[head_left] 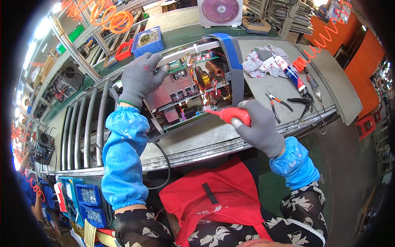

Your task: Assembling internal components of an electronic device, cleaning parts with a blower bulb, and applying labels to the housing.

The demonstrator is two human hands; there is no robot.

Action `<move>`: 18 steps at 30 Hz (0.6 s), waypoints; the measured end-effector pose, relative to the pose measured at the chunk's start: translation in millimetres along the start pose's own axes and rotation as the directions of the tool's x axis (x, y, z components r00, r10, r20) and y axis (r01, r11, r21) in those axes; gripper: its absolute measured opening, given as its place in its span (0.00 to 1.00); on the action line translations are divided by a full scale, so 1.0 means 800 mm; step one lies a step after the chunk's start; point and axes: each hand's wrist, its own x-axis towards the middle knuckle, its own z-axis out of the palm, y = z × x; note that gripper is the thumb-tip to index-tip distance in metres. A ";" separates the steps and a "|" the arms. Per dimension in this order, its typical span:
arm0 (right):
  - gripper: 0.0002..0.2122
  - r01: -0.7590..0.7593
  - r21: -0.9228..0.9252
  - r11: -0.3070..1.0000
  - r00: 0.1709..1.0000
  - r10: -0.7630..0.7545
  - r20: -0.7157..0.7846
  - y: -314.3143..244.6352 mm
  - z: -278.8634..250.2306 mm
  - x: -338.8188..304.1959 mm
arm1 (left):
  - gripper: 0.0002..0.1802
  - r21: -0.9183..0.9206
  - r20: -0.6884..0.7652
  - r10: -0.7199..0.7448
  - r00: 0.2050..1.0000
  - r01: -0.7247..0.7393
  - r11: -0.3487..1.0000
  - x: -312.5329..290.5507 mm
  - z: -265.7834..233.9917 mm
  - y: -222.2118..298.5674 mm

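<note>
An electrical machine (177, 92) with its side panel off lies on the bench, showing circuit boards, copper coils and bundled wires. Its blue and grey end frame (234, 66) stands on the right. My left hand (142, 77), in a grey glove, grips the upper left edge of the metal chassis. In my gloved right hand (261, 127) is a red squeeze bottle (235, 115) with a thin nozzle. The nozzle tip points left, at the white connectors (207, 108) near the lower board; whether it touches them I cannot tell.
Right of the machine lie pliers (276, 106), a blue and white tube (293, 76), a screwdriver (314, 86) on an orange coiled hose and crumpled cloth (263, 61). Metal rollers (88, 127) run on the left. Behind are a blue bin (147, 42) and a fan (220, 12).
</note>
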 end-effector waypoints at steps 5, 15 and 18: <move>0.15 -0.006 -0.017 1.000 1.000 0.006 -0.003 0.004 -0.002 0.001 | 0.18 -0.015 0.018 0.000 1.000 0.000 1.000 0.002 -0.002 0.004; 0.15 -0.097 -0.016 0.995 0.994 0.096 -0.058 0.014 -0.009 0.002 | 0.18 0.003 0.022 -0.008 1.000 0.008 1.000 0.001 -0.002 0.002; 0.15 -0.116 0.016 0.993 0.992 0.116 -0.044 0.020 0.001 0.007 | 0.18 -0.005 0.015 -0.005 1.000 0.005 1.000 -0.001 -0.002 0.000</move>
